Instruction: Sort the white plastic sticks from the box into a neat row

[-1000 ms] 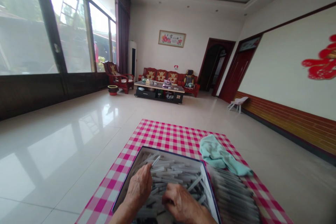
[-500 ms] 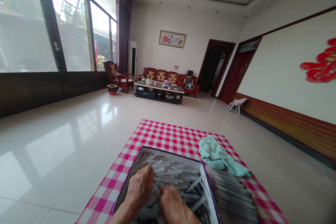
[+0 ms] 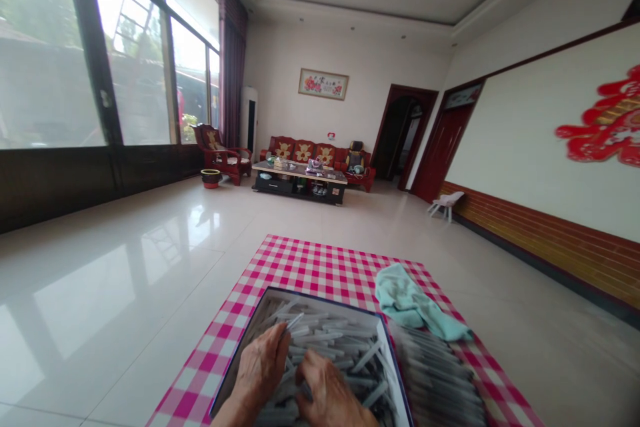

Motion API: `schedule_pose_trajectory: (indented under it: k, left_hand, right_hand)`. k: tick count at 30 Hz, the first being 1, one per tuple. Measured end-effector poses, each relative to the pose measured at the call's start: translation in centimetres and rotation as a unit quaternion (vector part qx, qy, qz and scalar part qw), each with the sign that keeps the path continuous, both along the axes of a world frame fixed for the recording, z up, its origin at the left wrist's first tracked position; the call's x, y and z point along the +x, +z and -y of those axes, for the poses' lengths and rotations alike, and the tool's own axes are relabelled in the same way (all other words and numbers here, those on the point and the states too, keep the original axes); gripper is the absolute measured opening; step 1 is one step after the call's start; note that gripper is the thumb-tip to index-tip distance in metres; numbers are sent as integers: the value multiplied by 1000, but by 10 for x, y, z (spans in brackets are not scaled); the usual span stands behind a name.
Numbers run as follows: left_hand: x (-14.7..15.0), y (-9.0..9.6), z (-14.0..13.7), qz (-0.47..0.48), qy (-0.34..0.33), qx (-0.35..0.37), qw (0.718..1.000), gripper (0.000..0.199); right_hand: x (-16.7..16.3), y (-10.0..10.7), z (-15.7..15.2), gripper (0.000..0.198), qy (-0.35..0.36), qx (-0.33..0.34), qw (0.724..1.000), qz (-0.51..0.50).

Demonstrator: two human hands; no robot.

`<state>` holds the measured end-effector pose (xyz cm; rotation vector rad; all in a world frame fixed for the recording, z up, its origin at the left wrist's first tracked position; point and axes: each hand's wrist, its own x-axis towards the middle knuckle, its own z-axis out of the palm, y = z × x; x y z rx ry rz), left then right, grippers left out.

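A shallow box with a dark blue rim [image 3: 391, 348] holds a heap of slim translucent tubes [image 3: 327, 337], some with dark parts. Over its left side, my left hand [image 3: 263, 365] is closed on one clear tube [image 3: 295, 322], whose end sticks up past the fingertips. My right hand [image 3: 327, 388] hovers low beside it, above the tubes, fingers curled in. Whatever those fingers grip, if anything, is hidden. Right of the box lies a blurred stack of similar slim tubes with dark ends [image 3: 435, 373].
A pink-and-white checked cloth [image 3: 320, 260] covers the table. A crumpled mint-green towel [image 3: 405, 300] lies behind the stack. Farther off stand a low coffee table [image 3: 300, 180], a wooden sofa [image 3: 305, 147] and a small white chair [image 3: 445, 203] by the right wall.
The view has tilted slightly up and swung right. My left hand keeps the clear tube; the fingers of my right hand have shifted a little, curling near the left hand.
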<state>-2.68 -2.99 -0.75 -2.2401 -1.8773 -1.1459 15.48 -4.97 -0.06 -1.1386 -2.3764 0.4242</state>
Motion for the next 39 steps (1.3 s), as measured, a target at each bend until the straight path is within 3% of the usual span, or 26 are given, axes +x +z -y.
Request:
schedule_pose_trajectory:
  k: [5,9,12,15,18,21,26,30,39]
  left_hand:
    - [-1,-7,-4,9,-18,42,999,22]
    - [-1,-11,-6,10,-37,49,998,22]
    - [-1,-10,-6,8,-52,29,998,24]
    - [0,-5,-4,5,-63,0,998,25]
    - [1,2,-1,2,-72,-22,997,26]
    - [3,7,2,1,-87,-45,995,26]
    - [4,10,4,1,-95,-59,994,27]
    - [5,12,6,-8,-93,-67,993,27]
    - [6,15,9,-28,-99,-89,991,27]
  right_hand:
    - [-10,11,-15,19,-65,-62,994,-70]
    - [-11,10,-25,32,-98,-119,963,-221]
    - [-13,9,-35,27,-136,-222,901,-347]
    - [-16,9,-42,34,-197,-307,803,-472]
    - [-16,7,-44,45,-216,-340,719,-567]
    - [-15,5,-42,49,-214,-353,674,-613]
    - [-14,8,-41,47,-215,-363,627,-655]
    - [-15,7,-40,47,-205,-366,636,-647]
    - [-16,10,-36,40,-204,-309,742,-558]
